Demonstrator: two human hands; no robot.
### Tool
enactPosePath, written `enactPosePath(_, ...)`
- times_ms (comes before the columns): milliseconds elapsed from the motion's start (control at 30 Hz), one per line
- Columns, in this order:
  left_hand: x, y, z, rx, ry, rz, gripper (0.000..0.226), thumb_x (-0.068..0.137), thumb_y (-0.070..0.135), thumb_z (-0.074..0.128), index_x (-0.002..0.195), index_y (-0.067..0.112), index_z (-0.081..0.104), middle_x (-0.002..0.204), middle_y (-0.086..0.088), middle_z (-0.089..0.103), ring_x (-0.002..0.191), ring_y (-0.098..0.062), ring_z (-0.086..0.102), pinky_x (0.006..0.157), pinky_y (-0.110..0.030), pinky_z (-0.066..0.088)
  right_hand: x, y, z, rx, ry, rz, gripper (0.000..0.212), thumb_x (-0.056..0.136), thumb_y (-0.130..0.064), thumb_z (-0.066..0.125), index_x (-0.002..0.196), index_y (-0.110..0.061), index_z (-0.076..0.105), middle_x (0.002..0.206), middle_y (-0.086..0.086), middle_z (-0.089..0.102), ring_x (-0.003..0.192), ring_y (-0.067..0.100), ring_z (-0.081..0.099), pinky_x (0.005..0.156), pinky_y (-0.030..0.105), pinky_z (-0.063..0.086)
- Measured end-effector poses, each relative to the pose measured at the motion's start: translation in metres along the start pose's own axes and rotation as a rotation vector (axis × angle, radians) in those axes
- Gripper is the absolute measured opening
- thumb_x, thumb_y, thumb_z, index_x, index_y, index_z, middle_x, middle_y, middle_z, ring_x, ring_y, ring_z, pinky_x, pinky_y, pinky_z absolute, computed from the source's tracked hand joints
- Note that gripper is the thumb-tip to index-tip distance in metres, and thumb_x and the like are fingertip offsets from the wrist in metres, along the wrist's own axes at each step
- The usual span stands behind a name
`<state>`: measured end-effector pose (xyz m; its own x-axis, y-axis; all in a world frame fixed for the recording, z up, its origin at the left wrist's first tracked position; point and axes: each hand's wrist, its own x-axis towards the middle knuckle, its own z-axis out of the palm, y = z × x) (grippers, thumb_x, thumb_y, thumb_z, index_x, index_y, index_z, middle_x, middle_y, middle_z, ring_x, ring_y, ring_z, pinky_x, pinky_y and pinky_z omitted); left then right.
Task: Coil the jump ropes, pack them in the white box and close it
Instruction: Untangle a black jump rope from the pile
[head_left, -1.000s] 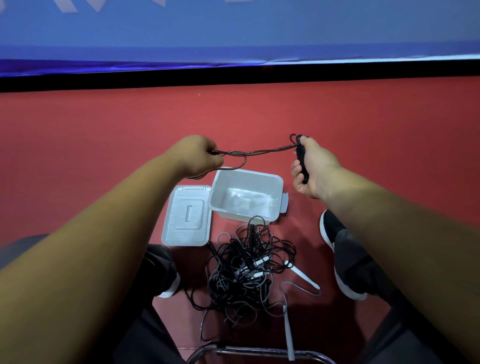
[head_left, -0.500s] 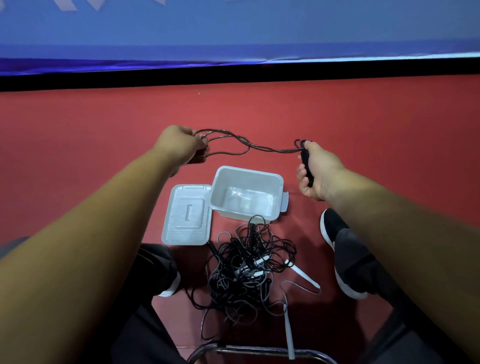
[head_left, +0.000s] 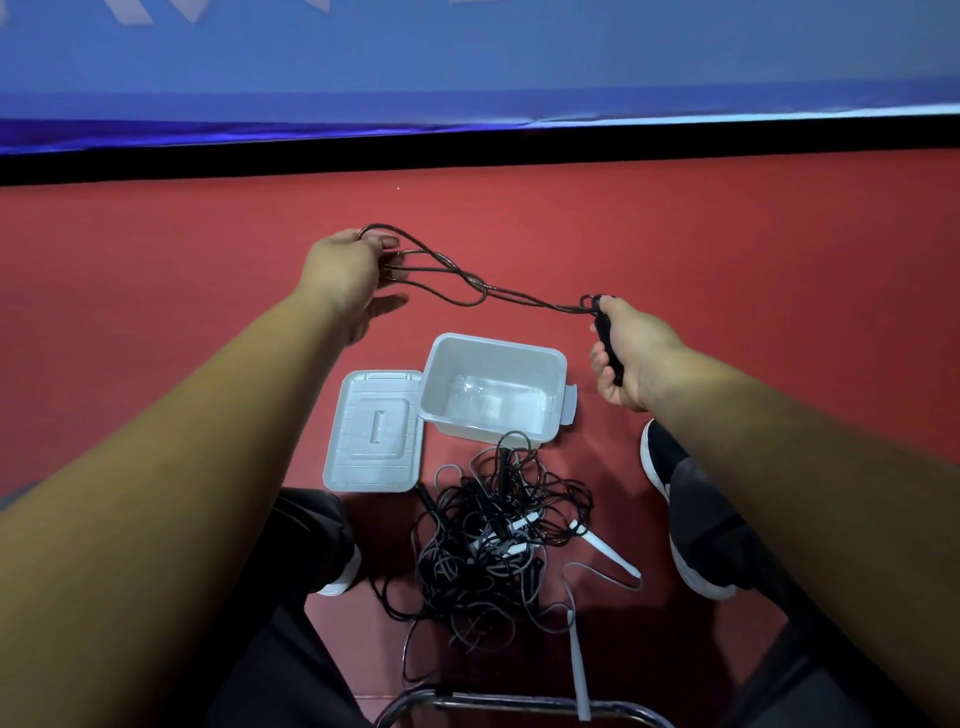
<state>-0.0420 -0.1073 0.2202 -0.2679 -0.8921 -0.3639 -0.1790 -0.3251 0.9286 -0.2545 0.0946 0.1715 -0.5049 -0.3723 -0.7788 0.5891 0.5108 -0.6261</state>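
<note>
A dark jump rope (head_left: 483, 291) stretches in loops between my two hands, held above the floor. My left hand (head_left: 345, 273) grips the looped end of the cord, with some fingers spread. My right hand (head_left: 628, 351) is shut on the rope's black handles (head_left: 609, 343). Below them the white box (head_left: 558, 364) stands open on the red floor, with nothing in it. Its white lid (head_left: 374, 434) lies flat just to its left. A tangled pile of black and grey jump ropes (head_left: 493, 540) with white handles lies in front of the box.
My two feet in black shoes (head_left: 675, 499) flank the pile. A metal chair bar (head_left: 519, 704) runs along the bottom edge. A black strip and blue banner (head_left: 467, 67) close off the floor at the back.
My left hand has risen and moved left, pulling the rope loops longer. My right hand has dropped a little and drifted right with the handles.
</note>
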Motion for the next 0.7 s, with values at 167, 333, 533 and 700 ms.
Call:
enactPosePath(167, -0.002, 0.008, -0.001, -0.020, -0.082, -0.029, 0.039, 0.090, -0.006, 0.037, 0.106, 0.016, 0.064, 0.093, -0.004, 0.079, 0.083, -0.020, 0.073, 0.071, -0.035, 0.055, 0.003, 0.000, -0.004, 0.019, 0.015, 0.001, 0.029, 0.095, -0.054, 0.060, 0.087, -0.026, 0.058, 0.062, -0.007, 0.052, 0.045, 0.008, 0.044, 0.046, 0.017, 0.034)
enactPosePath(333, -0.010, 0.001, -0.001, 0.371, -0.391, 0.000, 0.068, 0.084, -0.016, 0.036, 0.116, 0.031, 0.073, 0.122, -0.007, 0.075, 0.091, -0.014, 0.067, 0.069, -0.029, 0.043, 0.002, -0.003, -0.006, 0.077, -0.007, -0.075, 0.034, 0.094, -0.057, 0.064, 0.091, -0.024, 0.059, 0.062, -0.004, 0.053, 0.045, 0.011, 0.044, 0.047, 0.020, 0.032)
enactPosePath(533, -0.019, -0.022, 0.005, 0.867, -0.662, -0.025, 0.042, 0.090, 0.015, 0.070, 0.123, 0.042, 0.071, 0.127, 0.006, 0.070, 0.120, -0.015, 0.062, 0.082, -0.028, 0.048, -0.011, -0.011, 0.007, 0.216, -0.155, -0.163, 0.038, 0.094, -0.062, 0.065, 0.091, -0.025, 0.058, 0.063, -0.003, 0.051, 0.048, 0.012, 0.040, 0.048, 0.023, 0.029)
enactPosePath(700, -0.031, -0.025, 0.020, 0.879, -0.728, -0.006, 0.033, 0.099, 0.025, 0.064, 0.128, 0.040, 0.070, 0.112, 0.006, 0.077, 0.099, -0.009, 0.064, 0.082, -0.025, 0.044, -0.020, -0.018, 0.018, 0.250, -0.221, -0.198, 0.041, 0.094, -0.064, 0.066, 0.095, -0.025, 0.057, 0.063, -0.003, 0.051, 0.048, 0.012, 0.042, 0.051, 0.025, 0.030)
